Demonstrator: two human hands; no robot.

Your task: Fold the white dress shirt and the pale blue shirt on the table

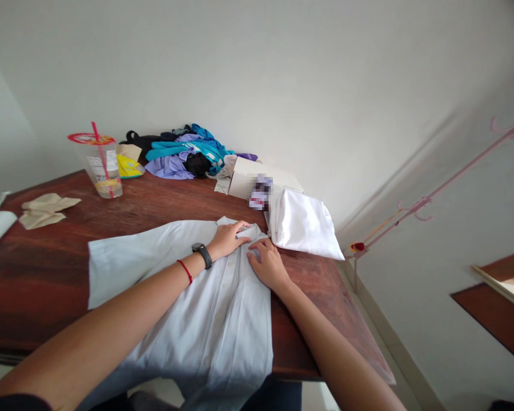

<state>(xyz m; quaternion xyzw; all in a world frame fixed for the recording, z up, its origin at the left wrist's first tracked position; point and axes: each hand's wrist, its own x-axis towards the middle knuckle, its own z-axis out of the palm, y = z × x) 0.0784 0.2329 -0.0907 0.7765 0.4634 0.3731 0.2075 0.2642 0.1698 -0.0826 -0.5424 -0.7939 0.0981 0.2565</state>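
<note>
A pale blue shirt (197, 308) lies spread on the dark wooden table (47, 274), its lower part hanging over the near edge. My left hand (229, 238), with a black watch and a red string on the wrist, presses on the collar area with fingers bent onto the fabric. Just right of it, my right hand (268, 264) rests on the same part of the shirt, fingers curled against the cloth. The two hands nearly touch at the collar.
A white folded garment (304, 228) lies right of the hands, beside a white box (257, 180). A pile of blue, purple and black clothes (184, 154) sits at the back. A plastic cup with a red straw (103, 165) and beige paper (45, 208) are at left.
</note>
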